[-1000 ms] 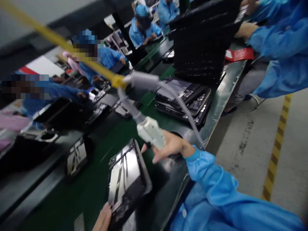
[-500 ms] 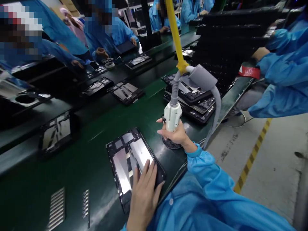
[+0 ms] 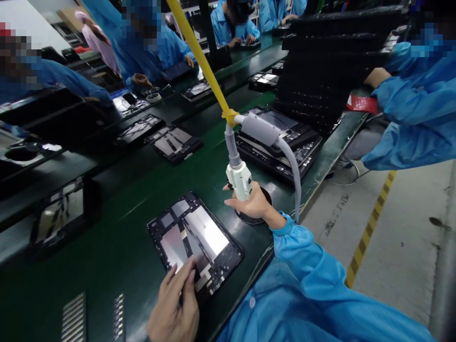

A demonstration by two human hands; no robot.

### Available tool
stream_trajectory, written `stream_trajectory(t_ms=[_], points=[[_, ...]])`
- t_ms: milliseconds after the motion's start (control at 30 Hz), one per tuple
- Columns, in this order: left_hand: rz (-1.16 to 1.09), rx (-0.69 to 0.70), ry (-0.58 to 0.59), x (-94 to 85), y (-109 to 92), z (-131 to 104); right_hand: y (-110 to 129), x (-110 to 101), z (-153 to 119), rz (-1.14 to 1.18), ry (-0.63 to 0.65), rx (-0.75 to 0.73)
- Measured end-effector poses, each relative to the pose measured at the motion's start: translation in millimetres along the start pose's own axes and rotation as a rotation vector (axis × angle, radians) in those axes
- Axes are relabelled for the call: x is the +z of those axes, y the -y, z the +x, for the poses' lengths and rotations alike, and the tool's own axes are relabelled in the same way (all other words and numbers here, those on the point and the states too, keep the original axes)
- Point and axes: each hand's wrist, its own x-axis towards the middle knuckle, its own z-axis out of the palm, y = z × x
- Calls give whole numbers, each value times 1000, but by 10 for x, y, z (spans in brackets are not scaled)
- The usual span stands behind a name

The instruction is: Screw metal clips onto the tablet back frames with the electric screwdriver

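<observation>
Opened tablet [image 3: 210, 230] flat on worktop [image 3: 117, 251], lower centre of frame — long axis slanting upper left to lower right. Left hand [image 3: 174, 304] nearer, at its lower-left side, fingers half curled over it; grip unclear. Right hand [image 3: 257, 202] closed round white tool [image 3: 239, 179], up and right of tablet.

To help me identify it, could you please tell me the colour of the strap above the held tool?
The strap is yellow, clearest in the head view.
</observation>
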Motion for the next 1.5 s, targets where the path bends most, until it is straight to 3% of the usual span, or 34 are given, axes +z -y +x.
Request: stream_trajectory(t_ms=[100,233,333,467,600,700,833,1067,1133,1333,1500], points=[[-81,-39,-53,69,34,-47,-18,-6,6,-26,-9,-19],[-175,-39,-60,174,-70,-151,57,-2,-25,-75,12,-36],[-238,-176,-40,156,-107,-135,213,22,-33,-86,-39,-110],[-318,-479,-15,-46,145,33,456,157,13,-30,2,-265],[-525,-722,62,-165,517,194,606,494,-14,26,109,-218],[-540,-710,100,-109,679,305,641,794,-49,63,198,-161],[-446,-630,88,-24,746,421,654,1159,-56,136,329,-83],[-484,-639,51,42,773,460,502,1699,24,161,351,18],[-527,-659,77,35,793,478,431,1799,41,167,358,44],[-748,-900,298,-16,887,619,269,1936,43,124,356,61],[-760,-920,318,-28,918,651,204,1971,47,81,358,87]])
